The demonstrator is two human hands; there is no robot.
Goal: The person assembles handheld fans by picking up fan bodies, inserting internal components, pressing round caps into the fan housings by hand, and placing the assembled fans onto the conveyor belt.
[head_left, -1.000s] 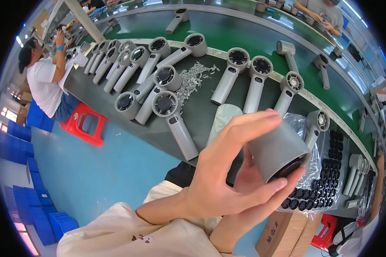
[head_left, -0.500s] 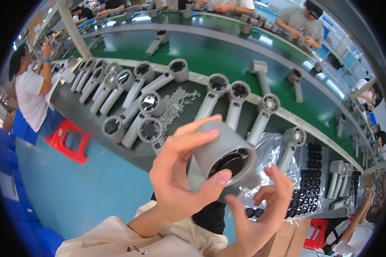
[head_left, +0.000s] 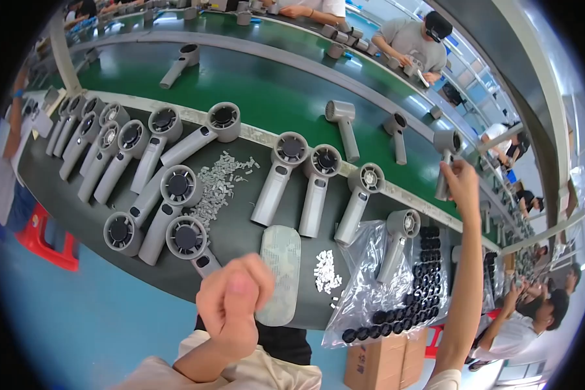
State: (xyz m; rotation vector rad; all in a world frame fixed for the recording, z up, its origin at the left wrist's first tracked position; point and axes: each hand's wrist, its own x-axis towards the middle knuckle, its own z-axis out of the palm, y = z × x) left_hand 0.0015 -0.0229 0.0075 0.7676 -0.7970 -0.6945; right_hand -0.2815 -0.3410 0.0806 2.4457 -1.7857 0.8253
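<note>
My left hand [head_left: 235, 300] is closed in a loose fist over the near edge of the workbench; whatever is inside its fingers, if anything, is hidden. My right arm reaches far out to the right. There my right hand [head_left: 460, 179] grips the handle of a grey handheld fan [head_left: 446, 140] at the green conveyor belt [head_left: 266, 84]. Close to my left hand lies a grey handheld fan [head_left: 187, 236] with a black hub. A pale oblong plate [head_left: 281, 273] lies beside that hand, and small white pieces [head_left: 327, 272] are scattered to its right.
Several grey fans [head_left: 291, 148] stretch along the dark bench. Small grey parts [head_left: 216, 188] form a pile among them. Black round caps [head_left: 429, 273] sit on a clear plastic bag [head_left: 364, 286]. A cardboard box [head_left: 377, 364] stands below, and a co-worker [head_left: 413, 45] sits across the belt.
The fan has left my left hand, which has closed and dropped lower. My right hand has moved from beside it out to the belt, now holding a fan. The view has shifted right.
</note>
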